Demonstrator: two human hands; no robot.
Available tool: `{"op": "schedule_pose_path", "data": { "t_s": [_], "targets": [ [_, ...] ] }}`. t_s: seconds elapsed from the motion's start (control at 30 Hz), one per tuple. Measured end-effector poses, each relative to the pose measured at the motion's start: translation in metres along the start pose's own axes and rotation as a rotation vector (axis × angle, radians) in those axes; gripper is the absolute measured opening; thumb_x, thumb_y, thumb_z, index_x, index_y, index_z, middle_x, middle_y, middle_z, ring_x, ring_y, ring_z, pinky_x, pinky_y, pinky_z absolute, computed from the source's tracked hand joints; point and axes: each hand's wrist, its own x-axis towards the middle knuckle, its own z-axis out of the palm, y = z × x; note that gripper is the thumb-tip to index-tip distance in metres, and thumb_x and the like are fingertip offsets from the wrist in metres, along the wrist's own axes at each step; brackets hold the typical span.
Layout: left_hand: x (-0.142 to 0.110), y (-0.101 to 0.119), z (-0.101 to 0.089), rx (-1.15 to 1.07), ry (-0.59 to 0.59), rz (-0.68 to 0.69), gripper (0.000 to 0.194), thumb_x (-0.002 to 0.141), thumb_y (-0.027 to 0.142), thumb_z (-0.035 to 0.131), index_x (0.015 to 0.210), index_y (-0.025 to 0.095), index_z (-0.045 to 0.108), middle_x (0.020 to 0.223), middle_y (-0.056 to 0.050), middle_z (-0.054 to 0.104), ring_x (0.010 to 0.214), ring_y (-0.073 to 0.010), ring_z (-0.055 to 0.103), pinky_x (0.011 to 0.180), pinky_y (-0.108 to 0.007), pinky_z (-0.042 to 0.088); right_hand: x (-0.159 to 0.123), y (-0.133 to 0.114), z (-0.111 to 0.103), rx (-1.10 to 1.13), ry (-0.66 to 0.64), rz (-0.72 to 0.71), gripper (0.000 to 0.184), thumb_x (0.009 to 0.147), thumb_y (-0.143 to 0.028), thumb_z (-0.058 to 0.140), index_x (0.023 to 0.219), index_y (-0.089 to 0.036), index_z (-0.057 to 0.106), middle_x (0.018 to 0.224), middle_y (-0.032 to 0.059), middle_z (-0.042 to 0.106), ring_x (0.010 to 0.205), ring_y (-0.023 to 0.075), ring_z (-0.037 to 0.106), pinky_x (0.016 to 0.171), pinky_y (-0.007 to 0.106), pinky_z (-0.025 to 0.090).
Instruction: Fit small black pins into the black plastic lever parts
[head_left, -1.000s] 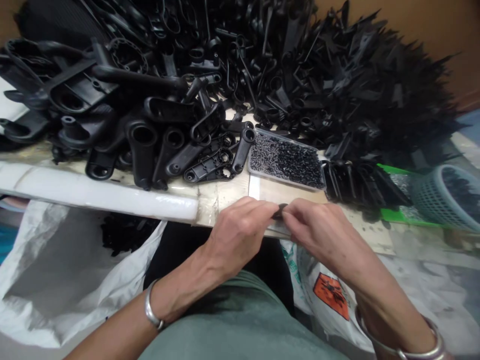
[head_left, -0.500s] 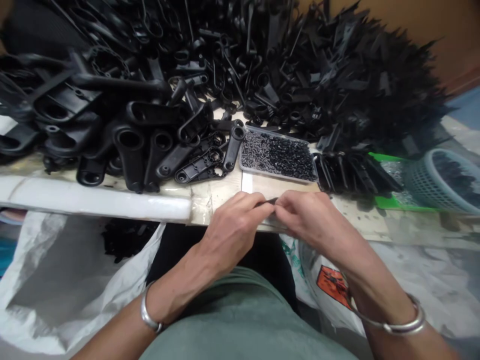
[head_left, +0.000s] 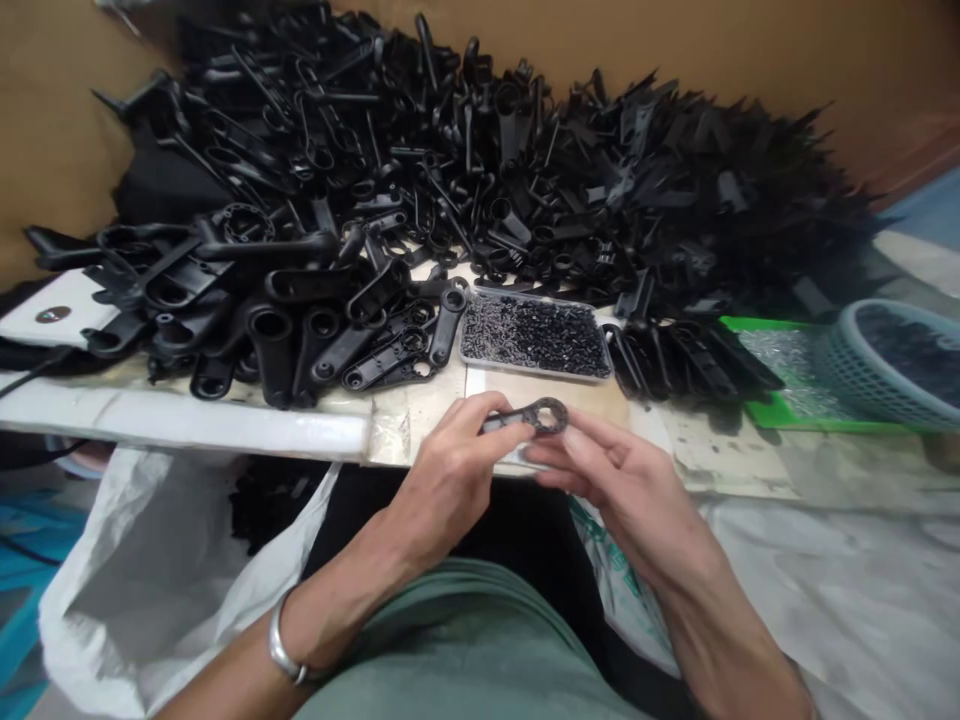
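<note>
Both hands' grip on unmarked black ring-ended part (head_left: 534, 417)

You see two hands (head_left: 450, 480), one small ring part (head_left: 534, 417), one tray (head_left: 534, 338) of tiny pieces, one blue basket (head_left: 892, 362), one green mat (head_left: 802, 395), two white bags (head_left: 172, 580), one bracelet (head_left: 281, 652).

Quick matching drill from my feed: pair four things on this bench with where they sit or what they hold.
Things:
1. small black ring-ended part
2. clear tray
3. blue basket
4. white bag

Places:
A. far right, beside the green tray
B. below the bench edge, left
C. between both hands
D. middle of the bench, full of tiny black pieces

Pairs: 1-C, 2-D, 3-A, 4-B
</note>
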Motion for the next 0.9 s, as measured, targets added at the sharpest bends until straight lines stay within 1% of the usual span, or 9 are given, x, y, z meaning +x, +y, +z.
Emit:
{"op": "schedule_pose_path", "data": {
  "t_s": [0.07,0.1,0.23,0.37,0.5,0.63,0.73,0.83,0.9],
  "targets": [
    [0.0,0.003,0.002,-0.013,-0.033,-0.013,0.04,0.093,0.002,0.033,0.118,0.019,0.059,0.116,-0.007,0.049,0.108,-0.0157,0.05,0.092,-0.028,0.047,0.003,0.0,0.001,0.1,-0.028,-0.019,0.043,0.083,-0.031,0.073,0.119,-0.011,0.06,0.113,0.0129,0.066,0.098,0.0241,0.066,0.08,0.029,0.059],
    [0.0,0.004,0.002,-0.012,-0.054,-0.017,0.041,0.093,0.001,0.032,0.119,0.019,0.058,0.117,-0.007,0.049,0.109,-0.0158,0.049,0.093,-0.029,0.047,0.004,0.0,0.001,0.129,-0.028,-0.028,0.041,0.082,-0.029,0.074,0.116,-0.011,0.062,0.113,0.0128,0.067,0.097,0.0238,0.067,0.082,0.029,0.058],
    [-0.001,0.005,0.002,0.048,-0.115,-0.006,0.043,0.091,0.0,0.033,0.122,0.022,0.055,0.119,-0.007,0.048,0.11,-0.0174,0.049,0.093,-0.031,0.048,0.004,0.0,-0.002,0.165,0.014,-0.021,0.043,0.077,-0.027,0.08,0.114,-0.011,0.065,0.107,0.0133,0.069,0.09,0.0224,0.069,0.083,0.027,0.058],
    [-0.001,0.006,-0.001,0.103,-0.137,0.019,0.043,0.089,-0.001,0.035,0.121,0.021,0.053,0.121,-0.008,0.047,0.111,-0.0193,0.049,0.093,-0.033,0.05,0.002,0.001,-0.002,0.172,0.04,-0.05,0.043,0.073,-0.026,0.082,0.111,-0.012,0.067,0.103,0.0124,0.07,0.084,0.0215,0.07,0.081,0.026,0.058],
    [-0.003,0.006,-0.001,0.106,-0.128,0.024,0.042,0.089,-0.001,0.036,0.122,0.02,0.051,0.121,-0.009,0.048,0.109,-0.0196,0.051,0.091,-0.033,0.052,0.004,0.001,-0.001,0.169,0.025,-0.049,0.042,0.075,-0.027,0.082,0.112,-0.014,0.067,0.103,0.0115,0.071,0.083,0.0206,0.07,0.08,0.026,0.058],
    [-0.004,0.001,0.003,0.118,-0.09,0.037,0.045,0.089,0.0,0.038,0.127,0.023,0.049,0.123,-0.009,0.047,0.109,-0.0193,0.052,0.09,-0.033,0.053,0.009,-0.002,0.002,0.14,0.015,-0.068,0.042,0.075,-0.029,0.081,0.112,-0.015,0.067,0.104,0.0103,0.071,0.079,0.0189,0.071,0.076,0.026,0.059],
    [-0.002,-0.002,0.008,0.177,-0.075,0.058,0.048,0.088,-0.002,0.036,0.127,0.022,0.049,0.124,-0.01,0.047,0.11,-0.0208,0.052,0.088,-0.034,0.054,0.012,-0.003,0.007,0.093,0.043,-0.087,0.04,0.074,-0.032,0.08,0.109,-0.015,0.069,0.1,0.0096,0.071,0.077,0.0194,0.07,0.075,0.029,0.06],
    [0.004,0.001,0.01,0.23,-0.111,0.051,0.047,0.088,-0.001,0.037,0.126,0.022,0.049,0.124,-0.011,0.048,0.106,-0.0218,0.054,0.081,-0.034,0.055,0.016,-0.004,0.007,0.037,0.048,-0.113,0.039,0.076,-0.035,0.078,0.108,-0.015,0.07,0.1,0.0094,0.071,0.076,0.0195,0.069,0.075,0.032,0.059],
    [0.008,0.005,0.008,0.221,-0.134,0.055,0.042,0.09,0.005,0.042,0.127,0.023,0.049,0.128,-0.01,0.047,0.107,-0.0227,0.053,0.083,-0.037,0.055,0.019,-0.012,0.0,-0.037,0.011,-0.137,0.041,0.078,-0.037,0.075,0.112,-0.016,0.069,0.103,0.0097,0.07,0.076,0.0189,0.068,0.074,0.032,0.059]
  ]
}}
